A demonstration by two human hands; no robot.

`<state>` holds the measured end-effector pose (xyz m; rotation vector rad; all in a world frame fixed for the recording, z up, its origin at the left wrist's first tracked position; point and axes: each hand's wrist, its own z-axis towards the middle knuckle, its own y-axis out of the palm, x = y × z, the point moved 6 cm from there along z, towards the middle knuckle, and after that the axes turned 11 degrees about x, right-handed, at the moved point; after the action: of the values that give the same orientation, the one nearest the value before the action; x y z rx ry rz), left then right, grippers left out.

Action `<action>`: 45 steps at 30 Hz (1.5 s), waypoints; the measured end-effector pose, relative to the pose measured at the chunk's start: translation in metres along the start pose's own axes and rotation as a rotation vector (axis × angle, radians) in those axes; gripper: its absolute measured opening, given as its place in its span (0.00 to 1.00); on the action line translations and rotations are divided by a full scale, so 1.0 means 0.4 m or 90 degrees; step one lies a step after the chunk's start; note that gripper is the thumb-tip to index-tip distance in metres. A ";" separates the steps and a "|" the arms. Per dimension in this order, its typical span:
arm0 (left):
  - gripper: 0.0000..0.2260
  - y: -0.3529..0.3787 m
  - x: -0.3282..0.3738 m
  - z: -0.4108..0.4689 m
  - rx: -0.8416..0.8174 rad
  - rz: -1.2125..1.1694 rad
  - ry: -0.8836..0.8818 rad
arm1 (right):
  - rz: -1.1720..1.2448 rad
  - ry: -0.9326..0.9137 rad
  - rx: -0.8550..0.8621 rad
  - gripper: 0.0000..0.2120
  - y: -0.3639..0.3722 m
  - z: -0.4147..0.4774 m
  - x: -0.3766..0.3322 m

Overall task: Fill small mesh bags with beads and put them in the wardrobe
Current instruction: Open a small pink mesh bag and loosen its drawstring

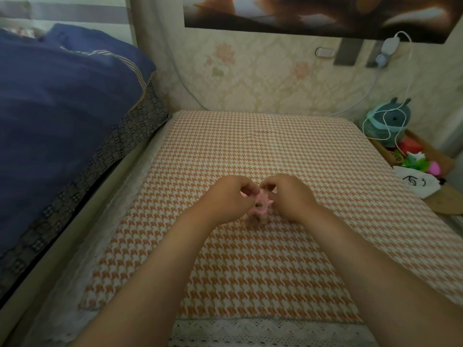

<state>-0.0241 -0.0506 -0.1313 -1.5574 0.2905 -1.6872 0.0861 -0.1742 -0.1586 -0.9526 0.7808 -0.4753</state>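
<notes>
A small pink mesh bag [259,209] sits on the orange houndstooth cloth [250,259], held between both my hands. My left hand [226,199] pinches its left side near the top with curled fingers. On the other side, my right hand [288,196] pinches the top of the bag. The bag's mouth looks gathered and its lower part bulges against the cloth. Any beads inside are hidden by the mesh and my fingers.
A bed with a blue quilt [62,116] runs along the left. At the right edge stand a teal plush toy [387,121], a box of colourful items [416,159] and a white pouch [417,182]. A white cable [390,136] hangs from the wall.
</notes>
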 end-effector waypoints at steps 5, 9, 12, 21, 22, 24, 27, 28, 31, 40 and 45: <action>0.07 0.002 0.000 -0.003 -0.015 0.004 -0.017 | 0.191 0.038 0.110 0.06 -0.084 0.001 -0.021; 0.07 0.002 0.006 -0.006 -0.013 0.002 -0.016 | 0.265 0.008 0.105 0.06 -0.136 -0.018 -0.065; 0.05 0.002 0.015 -0.013 -0.002 -0.003 -0.004 | 0.202 -0.037 0.046 0.03 -0.142 -0.047 -0.088; 0.07 0.016 0.014 -0.021 0.012 -0.037 -0.027 | 0.083 -0.102 -0.006 0.08 -0.131 -0.079 -0.096; 0.07 0.014 0.012 -0.020 0.018 -0.037 -0.029 | 0.083 -0.100 -0.008 0.08 -0.133 -0.079 -0.091; 0.08 0.012 0.009 -0.019 0.025 -0.025 -0.028 | 0.078 -0.104 -0.026 0.09 -0.134 -0.080 -0.081; 0.07 0.009 0.007 -0.013 0.031 -0.013 -0.028 | 0.049 -0.115 -0.071 0.10 -0.126 -0.087 -0.074; 0.07 0.009 0.008 -0.011 0.033 -0.012 -0.028 | 0.029 -0.117 -0.078 0.09 -0.124 -0.087 -0.073; 0.09 0.011 0.020 -0.011 0.037 -0.006 -0.009 | -0.004 -0.119 -0.073 0.06 -0.129 -0.086 -0.071; 0.10 0.032 0.058 -0.023 -0.008 0.072 0.033 | 0.025 -0.054 -0.088 0.05 -0.168 -0.097 -0.031; 0.09 0.057 0.093 -0.027 -0.017 0.055 0.017 | 0.094 -0.019 -0.125 0.03 -0.185 -0.117 0.000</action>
<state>-0.0220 -0.0942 -0.1212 -1.5207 0.3895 -1.6443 0.0481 -0.2373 -0.1112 -1.0734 0.8747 -0.2585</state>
